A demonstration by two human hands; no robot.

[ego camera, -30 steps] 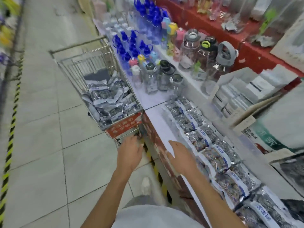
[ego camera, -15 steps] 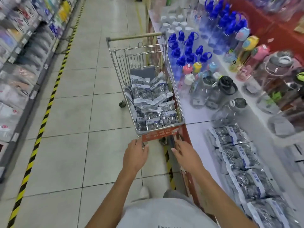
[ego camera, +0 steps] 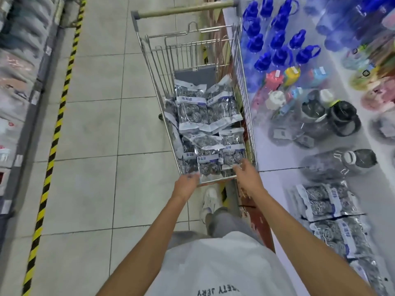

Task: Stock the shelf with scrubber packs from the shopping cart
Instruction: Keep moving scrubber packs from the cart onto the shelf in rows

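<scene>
Hands reach into the near end of the shopping cart (ego camera: 245,67), so the step in hand looks like picking up the next scrubber packs for the shelf. The left hand (ego camera: 186,185) sits at the cart's near rim, its fingers curled over the lower edge of the nearest scrubber pack (ego camera: 208,165); whether it already grips that pack or only touches it cannot be told. The right hand (ego camera: 248,174) is just inside the cart's near right corner, fingers loosely spread and released, fingertips at the bottom edge of another pack (ego camera: 233,150).

The cart is a wire basket standing close against the shelf (ego camera: 275,182), which runs along the cart's right side. Inside the cart lies a loose heap of scrubber packs (ego camera: 203,107), clear bags with white and blue labels, overlapping from the near end to about the middle; a grey panel (ego camera: 194,74) shows at the far end. On the shelf, nearer the person than the cart's near rim, a row of stocked packs (ego camera: 324,201) already lies flat. Beside the cart's far half the shelf holds blue-capped bottles (ego camera: 277,54) and dark jugs (ego camera: 342,118).

The next move likely calls for closing both hands on packs, lifting them clear of the wire rim, and swinging right to continue the row.
</scene>
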